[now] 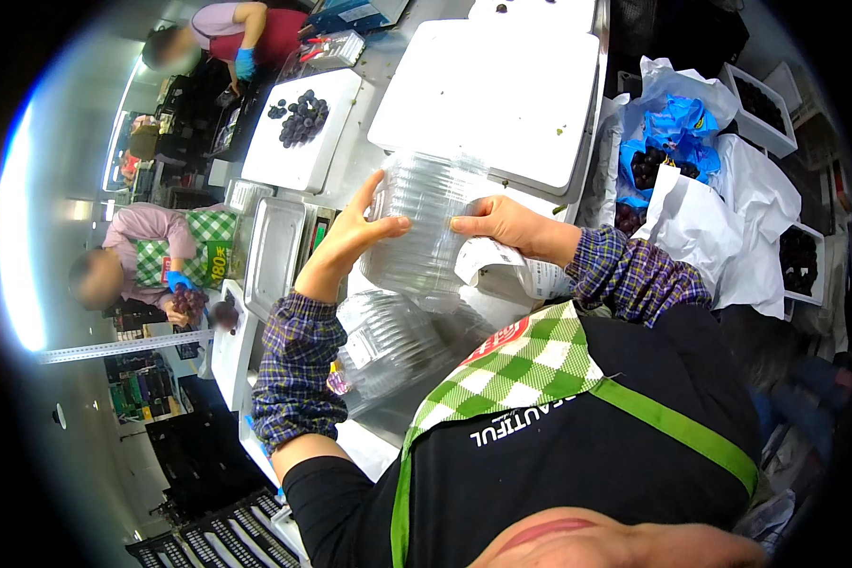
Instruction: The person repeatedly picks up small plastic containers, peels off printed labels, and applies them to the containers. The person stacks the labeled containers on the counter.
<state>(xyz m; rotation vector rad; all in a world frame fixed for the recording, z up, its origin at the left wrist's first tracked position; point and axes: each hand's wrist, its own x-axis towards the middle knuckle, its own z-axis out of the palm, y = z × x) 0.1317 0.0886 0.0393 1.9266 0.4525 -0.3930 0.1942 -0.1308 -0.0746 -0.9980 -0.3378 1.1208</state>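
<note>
A stack of clear plastic clamshell trays [426,234] is held between my hands above the table, near my apron. My left hand [355,234] grips its left side, thumb across the front and index finger pointing up. On the right side, my right hand [504,224] presses its thumb against the stack; the other fingers are hidden behind. A curled strip of printed labels [493,264] hangs just below my right hand. Beneath the held stack, a second nested pile of clear plastic trays [390,341] lies on its side, with a label on it.
Beyond the stack lie white boards [490,99]. Dark grapes [304,119] rest on a white foam lid [263,153] at the left. An open box with white paper [696,213] and blue-wrapped grapes [653,167] stands at right. Two co-workers with blue gloves [245,64] work at the left.
</note>
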